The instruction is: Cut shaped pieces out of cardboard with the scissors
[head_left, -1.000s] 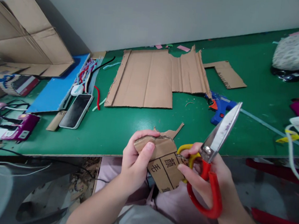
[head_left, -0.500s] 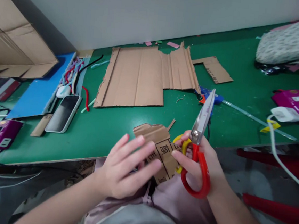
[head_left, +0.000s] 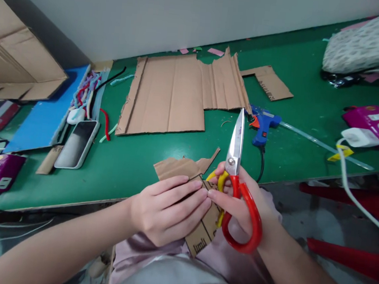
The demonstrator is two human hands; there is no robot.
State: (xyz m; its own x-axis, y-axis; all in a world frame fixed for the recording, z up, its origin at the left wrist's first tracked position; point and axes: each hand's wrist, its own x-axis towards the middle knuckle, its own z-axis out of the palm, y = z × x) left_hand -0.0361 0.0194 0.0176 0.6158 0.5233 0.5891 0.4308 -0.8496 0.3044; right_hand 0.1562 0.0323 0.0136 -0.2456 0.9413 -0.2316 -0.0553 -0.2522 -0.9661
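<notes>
My left hand (head_left: pixel 172 209) is closed over a torn piece of printed cardboard (head_left: pixel 201 238), its fingertips pressed on the piece near the middle. My right hand (head_left: pixel 247 204) grips a pair of scissors (head_left: pixel 234 148) with one red and one yellow handle, blades together and pointing away from me. The thumb of that same hand also pinches the cardboard's right side. The piece is held above my lap at the table's front edge, with a ragged strip sticking up at its far end. My left palm hides part of it.
A large cardboard sheet (head_left: pixel 167 96) lies on the green table (head_left: pixel 127 167), with an L-shaped scrap (head_left: pixel 274 85) behind. A blue glue gun (head_left: pixel 262 124) with a clear stick lies right. Leftward are a phone (head_left: pixel 78 143), pipe cleaners (head_left: pixel 87 86) and a blue board (head_left: pixel 47 116).
My left hand has come down from open, spread fingers to hold the cardboard. The piece has turned slightly, and the scissors have shifted left and now point more upright.
</notes>
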